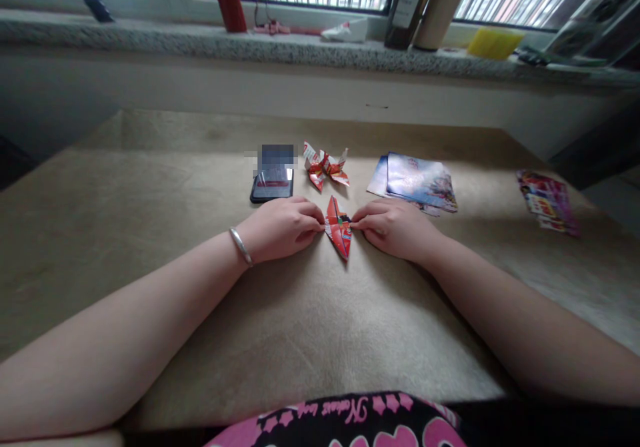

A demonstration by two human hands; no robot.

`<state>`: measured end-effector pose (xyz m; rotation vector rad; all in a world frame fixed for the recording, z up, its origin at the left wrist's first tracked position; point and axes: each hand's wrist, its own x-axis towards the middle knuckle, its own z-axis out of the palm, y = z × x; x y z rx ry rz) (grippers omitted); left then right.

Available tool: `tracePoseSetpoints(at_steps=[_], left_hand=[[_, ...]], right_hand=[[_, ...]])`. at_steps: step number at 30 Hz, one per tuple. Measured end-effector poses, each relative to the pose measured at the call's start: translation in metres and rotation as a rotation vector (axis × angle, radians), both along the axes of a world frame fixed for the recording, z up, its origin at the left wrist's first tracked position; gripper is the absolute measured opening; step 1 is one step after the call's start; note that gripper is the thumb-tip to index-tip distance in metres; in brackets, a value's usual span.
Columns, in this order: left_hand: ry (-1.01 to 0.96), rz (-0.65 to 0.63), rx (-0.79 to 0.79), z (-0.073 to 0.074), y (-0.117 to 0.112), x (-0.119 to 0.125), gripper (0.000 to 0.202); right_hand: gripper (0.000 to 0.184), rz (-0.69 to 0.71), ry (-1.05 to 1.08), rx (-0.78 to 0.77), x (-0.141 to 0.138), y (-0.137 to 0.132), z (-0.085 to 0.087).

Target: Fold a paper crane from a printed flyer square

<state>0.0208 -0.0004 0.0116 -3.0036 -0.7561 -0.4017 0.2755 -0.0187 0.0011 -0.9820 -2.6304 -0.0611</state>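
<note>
A red folded paper piece [341,234], diamond-shaped with pointed ends, rests on the table in front of me. My left hand [287,224] pinches its left edge between thumb and fingers. On the opposite side my right hand [393,226] pinches the right edge. Just beyond it stand folded red and white paper figures [326,167] with pointed tips. A dark phone [273,184] lies behind my left hand, its upper part blurred. Flat printed sheets [420,179] lie behind my right hand, which partly covers their near edge.
Colourful printed papers [546,202] lie near the table's right edge. Along the stone windowsill [175,42] stand a red container [231,8], a dark box [407,8], a yellow item [494,43] and other things. The tan table [300,340] reaches the wall below the sill.
</note>
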Motion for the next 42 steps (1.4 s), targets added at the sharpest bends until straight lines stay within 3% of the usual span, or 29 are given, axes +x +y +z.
tracePoseSetpoints(at_steps=[4, 10, 15, 25, 37, 42], left_hand=[[-0.067, -0.040, -0.020, -0.003, 0.000, 0.001, 0.021], [-0.181, -0.136, -0.069, -0.007, 0.001, 0.001, 0.019], [-0.144, -0.192, -0.067, -0.004, -0.002, 0.003, 0.021], [-0.047, -0.088, -0.017, -0.007, -0.006, 0.006, 0.031], [-0.052, -0.080, -0.092, -0.005, -0.005, 0.003, 0.033], [-0.060, 0.003, -0.061, -0.003, -0.005, 0.001, 0.026]], right_hand=[[0.021, 0.016, 0.025, 0.060, -0.002, -0.003, 0.002], [0.027, -0.128, 0.039, -0.042, -0.008, -0.011, 0.006], [0.035, -0.117, -0.020, -0.048, -0.011, -0.011, 0.001], [0.023, -0.010, 0.136, 0.011, -0.008, 0.001, -0.005], [0.019, 0.032, 0.079, -0.048, 0.003, 0.003, 0.000], [0.019, 0.036, 0.016, -0.095, 0.012, 0.006, 0.002]])
